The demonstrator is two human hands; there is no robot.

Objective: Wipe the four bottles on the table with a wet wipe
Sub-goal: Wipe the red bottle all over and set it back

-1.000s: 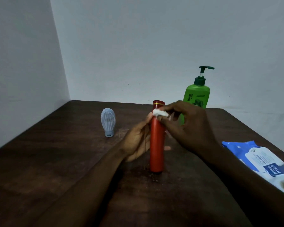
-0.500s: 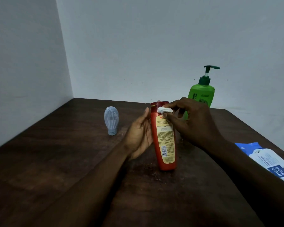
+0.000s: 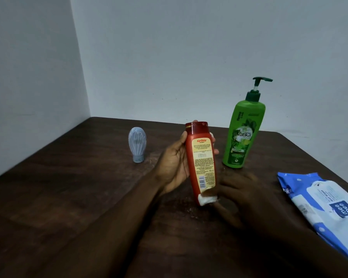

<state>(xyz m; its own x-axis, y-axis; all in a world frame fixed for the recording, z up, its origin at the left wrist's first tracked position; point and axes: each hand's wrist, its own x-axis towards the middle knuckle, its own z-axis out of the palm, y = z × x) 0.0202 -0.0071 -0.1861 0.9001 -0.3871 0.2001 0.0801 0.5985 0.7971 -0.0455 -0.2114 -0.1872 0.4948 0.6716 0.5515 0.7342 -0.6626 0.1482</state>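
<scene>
My left hand grips a red shampoo bottle with a yellow back label, held tilted above the table. My right hand pinches a small white wet wipe against the bottle's bottom end. A tall green pump bottle stands upright behind them to the right. A small pale blue-grey bottle stands cap down at the left. A fourth bottle is not visible.
A blue and white pack of wet wipes lies flat at the right edge of the dark wooden table. White walls close off the table's back and left sides.
The red bottle has been lifted off the table and tilted. My right hand with the wipe has slid from the cap end down to the bottom end.
</scene>
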